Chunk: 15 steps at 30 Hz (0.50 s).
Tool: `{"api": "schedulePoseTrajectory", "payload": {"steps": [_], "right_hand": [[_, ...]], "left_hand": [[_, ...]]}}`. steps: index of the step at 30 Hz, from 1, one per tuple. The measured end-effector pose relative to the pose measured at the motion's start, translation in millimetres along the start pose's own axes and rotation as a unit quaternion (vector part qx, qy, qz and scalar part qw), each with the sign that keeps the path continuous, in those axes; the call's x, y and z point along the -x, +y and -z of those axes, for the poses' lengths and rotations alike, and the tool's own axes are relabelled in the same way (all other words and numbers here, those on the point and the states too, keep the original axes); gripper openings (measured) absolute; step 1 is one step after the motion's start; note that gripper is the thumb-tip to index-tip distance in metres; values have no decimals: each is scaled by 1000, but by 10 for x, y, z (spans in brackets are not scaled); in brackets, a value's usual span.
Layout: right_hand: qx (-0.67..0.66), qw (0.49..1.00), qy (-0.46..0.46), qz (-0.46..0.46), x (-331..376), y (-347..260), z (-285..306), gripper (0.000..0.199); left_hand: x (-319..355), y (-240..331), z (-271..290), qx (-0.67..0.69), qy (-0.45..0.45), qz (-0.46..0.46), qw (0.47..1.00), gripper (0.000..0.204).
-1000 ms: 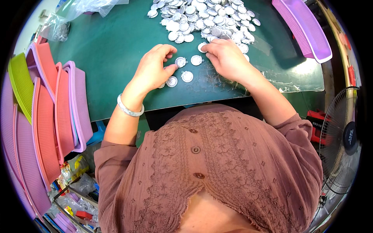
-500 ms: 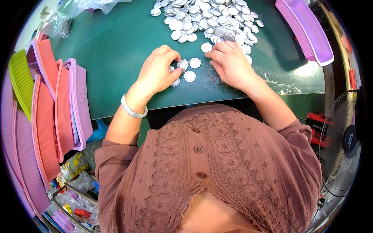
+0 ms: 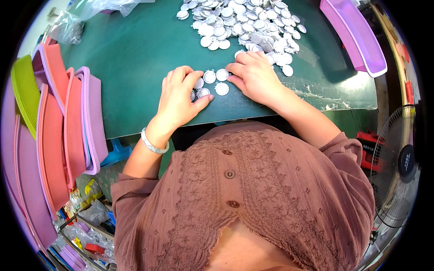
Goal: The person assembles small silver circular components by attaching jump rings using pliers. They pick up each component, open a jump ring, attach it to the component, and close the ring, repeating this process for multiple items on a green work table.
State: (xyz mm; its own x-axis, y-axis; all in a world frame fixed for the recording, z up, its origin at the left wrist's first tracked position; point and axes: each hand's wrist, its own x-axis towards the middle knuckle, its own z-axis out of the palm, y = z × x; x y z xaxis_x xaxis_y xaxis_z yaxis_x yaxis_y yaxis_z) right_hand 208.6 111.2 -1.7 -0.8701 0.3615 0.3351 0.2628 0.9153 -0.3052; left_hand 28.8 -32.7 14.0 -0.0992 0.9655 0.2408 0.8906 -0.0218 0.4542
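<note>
Now the left hand (image 3: pixel 175 98) spreads wider, thumb and fingers apart, and the right hand (image 3: pixel 257 77), its grip unclear, reaches the few loose silvery discs (image 3: pixel 221 89) on the green table (image 3: pixel 131 77), so both flank them.

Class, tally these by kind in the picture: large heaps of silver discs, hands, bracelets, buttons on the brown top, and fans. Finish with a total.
Large heap of silver discs: 1
Hands: 2 (left hand, right hand)
Bracelet: 1
Buttons on the brown top: 3
Fan: 1
Total: 8
</note>
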Motion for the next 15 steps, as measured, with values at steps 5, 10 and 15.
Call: {"api": "schedulePoseTrajectory", "payload": {"steps": [5,10,15], "right_hand": [[-52,998,26,17,-73,32,-69,19],[-51,999,5,-18,0,-97,41,29],[-54,998,-40,-17,-11,-197,40,41]], "left_hand": [[57,2,-13,0,3,11,1000,46],[128,20,-34,7,18,24,1000,48],[218,22,-18,-20,47,26,998,53]]}}
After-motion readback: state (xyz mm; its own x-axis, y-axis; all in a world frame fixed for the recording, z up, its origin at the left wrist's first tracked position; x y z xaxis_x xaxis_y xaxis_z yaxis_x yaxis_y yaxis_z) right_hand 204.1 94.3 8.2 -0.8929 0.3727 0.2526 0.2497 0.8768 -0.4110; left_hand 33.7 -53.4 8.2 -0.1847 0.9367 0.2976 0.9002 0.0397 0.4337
